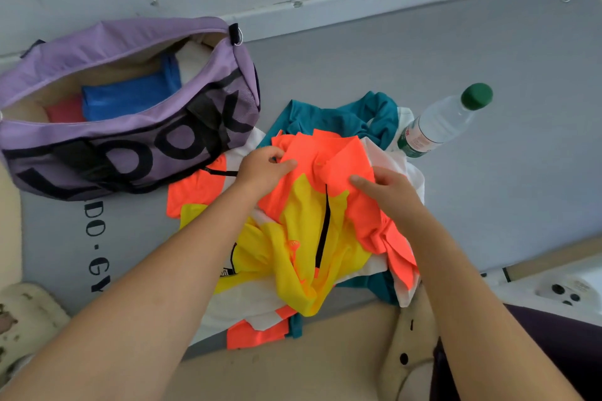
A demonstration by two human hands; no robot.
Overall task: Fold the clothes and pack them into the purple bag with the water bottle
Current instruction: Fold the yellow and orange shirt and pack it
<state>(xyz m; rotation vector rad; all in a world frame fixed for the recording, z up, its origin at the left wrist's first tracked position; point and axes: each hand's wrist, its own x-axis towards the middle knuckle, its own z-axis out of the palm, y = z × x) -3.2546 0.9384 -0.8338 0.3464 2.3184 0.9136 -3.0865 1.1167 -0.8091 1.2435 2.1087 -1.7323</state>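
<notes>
An orange and yellow zip shirt (303, 221) lies crumpled on top of a heap of clothes on the grey mat. My left hand (265, 168) pinches its orange collar at the left. My right hand (389, 192) grips the orange fabric at the right. Under it lie a white and orange garment (241, 306) and a teal garment (345, 117). The purple bag (130, 127) stands open at the left, holding a folded blue item (130, 99) and a folded pink one (63, 112). The water bottle (443, 120) with a green cap lies to the right of the heap.
The grey mat (488, 172) runs to a white wall skirting (391, 0) at the back. A white power strip (566, 290) lies at the right edge. A cream cushion (22, 319) sits at the lower left. My dark-clad knee (553, 335) is at the lower right.
</notes>
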